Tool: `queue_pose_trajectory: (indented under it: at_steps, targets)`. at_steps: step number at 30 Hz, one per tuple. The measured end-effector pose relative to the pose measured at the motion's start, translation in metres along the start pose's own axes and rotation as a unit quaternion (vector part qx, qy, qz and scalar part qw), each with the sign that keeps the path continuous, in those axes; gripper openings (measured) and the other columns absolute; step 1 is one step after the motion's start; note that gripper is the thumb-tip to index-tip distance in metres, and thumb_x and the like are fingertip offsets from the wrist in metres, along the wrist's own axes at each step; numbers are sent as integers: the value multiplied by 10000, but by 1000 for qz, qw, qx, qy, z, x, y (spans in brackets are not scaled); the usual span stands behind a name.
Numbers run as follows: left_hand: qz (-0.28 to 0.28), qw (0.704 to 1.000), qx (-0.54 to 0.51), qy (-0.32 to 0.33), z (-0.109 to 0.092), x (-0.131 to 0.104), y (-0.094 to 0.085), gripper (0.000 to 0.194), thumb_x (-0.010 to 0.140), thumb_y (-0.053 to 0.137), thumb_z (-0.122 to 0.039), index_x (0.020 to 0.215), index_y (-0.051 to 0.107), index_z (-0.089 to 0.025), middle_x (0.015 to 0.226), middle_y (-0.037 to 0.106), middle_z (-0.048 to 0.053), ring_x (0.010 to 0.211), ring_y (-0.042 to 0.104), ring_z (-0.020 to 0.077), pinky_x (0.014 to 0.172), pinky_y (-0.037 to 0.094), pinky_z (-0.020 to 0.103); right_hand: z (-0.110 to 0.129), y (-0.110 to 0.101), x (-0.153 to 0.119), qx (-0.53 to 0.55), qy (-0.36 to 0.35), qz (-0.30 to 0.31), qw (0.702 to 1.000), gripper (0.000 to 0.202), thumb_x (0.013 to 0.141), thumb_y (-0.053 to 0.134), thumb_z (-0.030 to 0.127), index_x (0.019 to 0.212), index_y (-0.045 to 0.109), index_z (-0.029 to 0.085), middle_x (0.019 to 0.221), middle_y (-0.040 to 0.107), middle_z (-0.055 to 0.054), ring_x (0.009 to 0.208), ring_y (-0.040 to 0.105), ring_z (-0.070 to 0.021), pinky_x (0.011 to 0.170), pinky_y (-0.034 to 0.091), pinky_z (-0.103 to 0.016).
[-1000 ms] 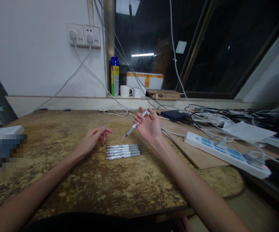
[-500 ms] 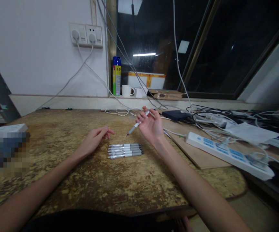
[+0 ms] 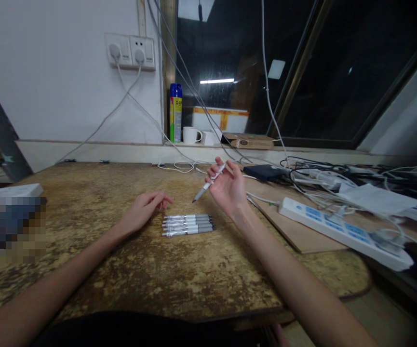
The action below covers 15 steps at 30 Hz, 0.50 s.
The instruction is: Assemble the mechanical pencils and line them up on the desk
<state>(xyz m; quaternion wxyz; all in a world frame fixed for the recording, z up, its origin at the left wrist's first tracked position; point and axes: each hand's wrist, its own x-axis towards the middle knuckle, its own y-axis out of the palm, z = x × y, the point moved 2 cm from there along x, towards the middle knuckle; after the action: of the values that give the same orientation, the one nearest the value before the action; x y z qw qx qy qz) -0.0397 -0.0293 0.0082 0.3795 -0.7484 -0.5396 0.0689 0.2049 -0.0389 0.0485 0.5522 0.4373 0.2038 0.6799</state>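
Note:
My right hand (image 3: pixel 230 190), palm turned up, holds a white and grey pen (image 3: pixel 204 188) in its curled fingers. The pen slants, its dark tip pointing down to the left above the table. Below it, several similar white and grey pens (image 3: pixel 188 225) lie side by side on the worn wooden table (image 3: pixel 150 279), their dark tips to the right. Just left of this row, my left hand (image 3: pixel 145 209) rests on the tabletop with loosely stretched, slightly bent fingers and nothing visible in them.
At the right, a white power strip (image 3: pixel 342 231) lies on a brown board (image 3: pixel 284 226), near tangled cables and a dark flat box (image 3: pixel 264 172). A spray can (image 3: pixel 175 113), a white mug (image 3: pixel 191 135) and a cardboard box (image 3: pixel 249 141) occupy the sill. One blurred item (image 3: pixel 9 224) sits at left.
The pen in my right hand has tilted slightly, its tip shifting a little right and up. My left hand stays nearly still. The row of pens remains in place; the whole view shifts slightly.

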Motion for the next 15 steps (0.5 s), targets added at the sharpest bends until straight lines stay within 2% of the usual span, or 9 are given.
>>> queue_pose_trajectory:
  at_steps: [2, 9, 15]
  targets:
    - [6, 1000, -2, -1, -1, -1, 0, 540, 1014, 376, -529, 1029, 776, -167, 786, 656, 40, 745, 584, 201, 695, 409, 291, 1, 0, 0, 2, -1, -1, 1000, 217, 970, 444, 343, 925, 618, 222, 706, 467, 8, 643, 471, -138, 581, 446, -246]
    - [10, 1000, 3, -10, -4, -1, 0, 542, 1012, 380, -529, 1027, 783, -167, 788, 651, 40, 740, 582, 194, 676, 398, 285, 3, -2, -2, 22, 0, 7, 1000, 198, 910, 418, 216, 941, 612, 229, 675, 433, 16, 628, 458, -151, 566, 449, -260]
    - [11, 1000, -9, -10, -5, -2, 1, 551, 1001, 385, -543, 1022, 782, -161, 777, 651, 43, 708, 562, 190, 637, 391, 279, 2, -2, -1, 17, -2, -4, 1000, 178, 934, 434, 257, 920, 609, 226, 686, 442, 14, 618, 454, -142, 576, 451, -254]
